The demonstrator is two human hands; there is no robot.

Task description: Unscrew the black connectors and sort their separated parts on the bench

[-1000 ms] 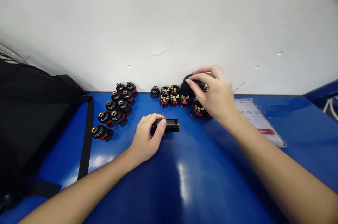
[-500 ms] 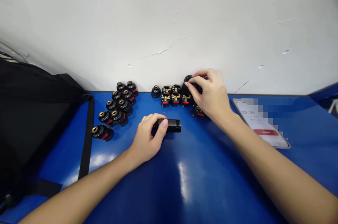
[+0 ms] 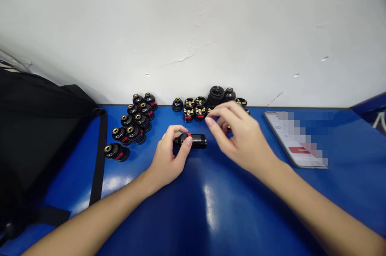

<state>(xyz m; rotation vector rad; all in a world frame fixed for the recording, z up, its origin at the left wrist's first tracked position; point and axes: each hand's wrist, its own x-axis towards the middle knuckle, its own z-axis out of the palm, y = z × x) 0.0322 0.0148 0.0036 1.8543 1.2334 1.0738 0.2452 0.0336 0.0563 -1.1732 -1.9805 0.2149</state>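
A black cylindrical part with a red tab (image 3: 198, 141) lies sideways in the grasp of my left hand (image 3: 169, 155), its open end pointing right. Just right of it is my right hand (image 3: 241, 139), thumb and index fingertips pinched close together; whatever they may hold is too small or hidden to name. Behind this hand stand a wide black ring-shaped part (image 3: 216, 94) and a black cap (image 3: 229, 94). Several round black inserts with brass contacts (image 3: 200, 113) are grouped beside them, partly covered by my right fingers. A single black cap (image 3: 177, 104) stands left of the inserts.
Several black plugs with red tabs (image 3: 141, 121) stand in rows at the left. A black bag (image 3: 39, 127) with a strap covers the far left of the blue table (image 3: 181, 216). A phone (image 3: 292, 139) lies at the right. The white wall (image 3: 193, 27) rises behind.
My right hand has left the ring-shaped part and come down toward the front left, nearer the cylinder. The ring and the cap behind it are now uncovered. My left hand has hardly moved.
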